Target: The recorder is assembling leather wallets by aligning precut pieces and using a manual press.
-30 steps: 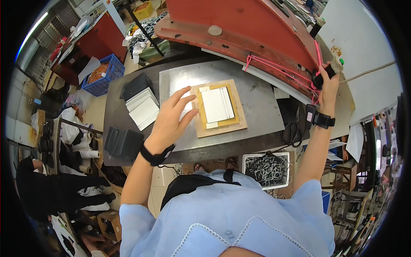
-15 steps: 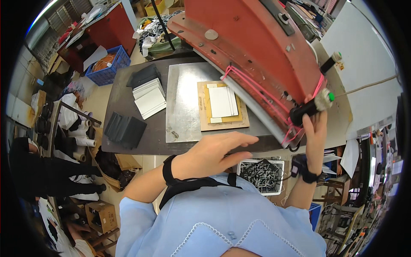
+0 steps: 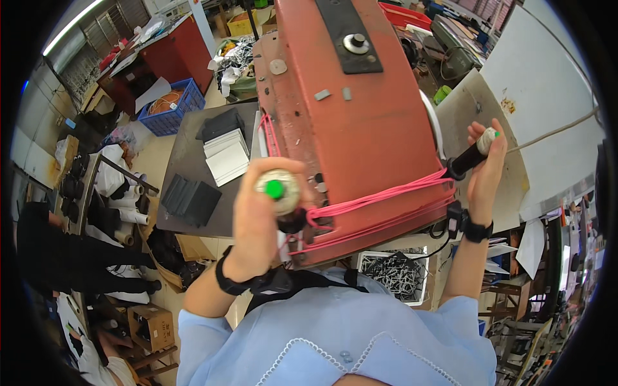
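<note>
The red swing arm of a cutting press [image 3: 373,128] reaches toward me over the dark worktable [image 3: 174,138]. My left hand [image 3: 254,215] is wrapped round its left handle [image 3: 283,193], a green button [image 3: 275,188] showing on the pale end. On the other side, my right hand [image 3: 488,168] holds the black right handle [image 3: 468,161] loosely, thumb near its green-topped end and fingers behind it. Pink cord [image 3: 380,196] runs across the arm's front between the handles. The arm hides the metal plate and the board with white sheets.
On the table's left lie stacked white sheets [image 3: 226,159], black sheets [image 3: 223,124] and a block of black pieces [image 3: 190,199]. A white bin of scraps [image 3: 394,276] is below the arm. A blue crate [image 3: 172,109] stands beyond the table; a person in black [image 3: 84,257] is at far left.
The red arm has swung left over the plate and board, hiding them. My left hand has risen and closed on the left handle. My right hand has moved slightly right with the right handle.
</note>
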Demonstrator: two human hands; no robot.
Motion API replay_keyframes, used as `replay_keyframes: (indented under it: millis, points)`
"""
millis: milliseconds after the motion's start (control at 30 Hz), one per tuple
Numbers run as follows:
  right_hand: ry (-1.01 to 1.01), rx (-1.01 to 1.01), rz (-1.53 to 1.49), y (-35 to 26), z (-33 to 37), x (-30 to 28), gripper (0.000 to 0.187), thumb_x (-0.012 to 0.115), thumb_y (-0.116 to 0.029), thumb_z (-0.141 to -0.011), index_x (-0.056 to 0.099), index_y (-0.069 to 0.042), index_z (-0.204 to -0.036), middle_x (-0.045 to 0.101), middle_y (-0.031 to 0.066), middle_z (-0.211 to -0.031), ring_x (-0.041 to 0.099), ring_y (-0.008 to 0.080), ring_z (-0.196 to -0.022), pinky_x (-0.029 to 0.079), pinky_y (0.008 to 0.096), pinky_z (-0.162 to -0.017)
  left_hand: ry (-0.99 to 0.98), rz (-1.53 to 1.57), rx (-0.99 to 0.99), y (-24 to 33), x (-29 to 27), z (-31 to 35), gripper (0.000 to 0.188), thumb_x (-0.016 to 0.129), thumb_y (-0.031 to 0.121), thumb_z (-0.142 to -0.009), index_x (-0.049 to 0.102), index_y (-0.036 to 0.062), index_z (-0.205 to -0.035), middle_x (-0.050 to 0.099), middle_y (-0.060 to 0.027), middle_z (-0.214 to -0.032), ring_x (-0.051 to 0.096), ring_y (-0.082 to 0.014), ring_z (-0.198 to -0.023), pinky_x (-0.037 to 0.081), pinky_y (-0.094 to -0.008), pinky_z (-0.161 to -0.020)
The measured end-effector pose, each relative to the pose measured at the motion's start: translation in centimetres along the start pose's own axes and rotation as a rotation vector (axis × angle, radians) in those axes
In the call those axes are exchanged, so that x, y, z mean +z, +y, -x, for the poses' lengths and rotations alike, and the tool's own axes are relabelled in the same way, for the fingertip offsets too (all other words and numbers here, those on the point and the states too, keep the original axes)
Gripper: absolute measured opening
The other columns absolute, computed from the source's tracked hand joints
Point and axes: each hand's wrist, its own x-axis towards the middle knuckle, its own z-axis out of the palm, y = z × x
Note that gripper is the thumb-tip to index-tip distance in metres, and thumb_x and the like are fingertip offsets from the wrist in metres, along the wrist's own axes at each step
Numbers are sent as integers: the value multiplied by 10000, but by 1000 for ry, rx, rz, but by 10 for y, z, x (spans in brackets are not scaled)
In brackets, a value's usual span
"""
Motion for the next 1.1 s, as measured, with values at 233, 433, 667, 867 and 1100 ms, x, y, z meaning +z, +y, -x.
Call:
replay_keyframes:
  millis: [233, 433, 667, 867, 1100]
  points:
    - [-94, 86, -169, -30, 17, 20, 463, 408, -373, -1033, 575, 20, -1212, 643, 137, -934, 627, 221, -866, 490, 327, -815, 157, 14, -111, 20, -38, 0, 468, 397, 416, -986, 545, 0, -1140, 548, -73, -767, 518, -171, -721, 426, -323, -731]
    - [-145, 110, -376, -19, 22, 27, 324, 448, -294, -968, 571, 7, -973, 536, 109, -710, 510, 185, -640, 431, 301, -612, 140, 85, -57, 7, -55, 6, 459, 471, 403, -964, 563, -26, -1100, 593, -99, -764, 565, -157, -709, 459, -286, -702]
    - [-115, 117, -303, -5, 35, 28, 316, 441, -304, -968, 547, -6, -964, 517, 103, -703, 495, 181, -650, 417, 295, -627, 151, 62, -90, -10, -55, 13, 385, 458, 394, -943, 537, 27, -1028, 537, -84, -725, 512, -170, -671, 430, -324, -726]
    - [-94, 65, -245, -3, 34, 30, 495, 348, -456, -1040, 526, -1, -1118, 524, 83, -691, 495, 160, -627, 424, 284, -611, 158, 48, -64, -10, -52, 13, 571, 402, 563, -969, 534, 15, -1063, 536, -84, -738, 512, -179, -697, 421, -326, -736]
    - [-105, 70, -213, -9, 8, 21, 667, 302, -562, -1042, 470, 29, -1303, 520, 64, -652, 497, 144, -571, 429, 275, -579, 38, 61, -67, 2, -37, 12, 740, 438, 703, -917, 482, 8, -1168, 567, -94, -878, 554, -183, -829, 443, -327, -809]
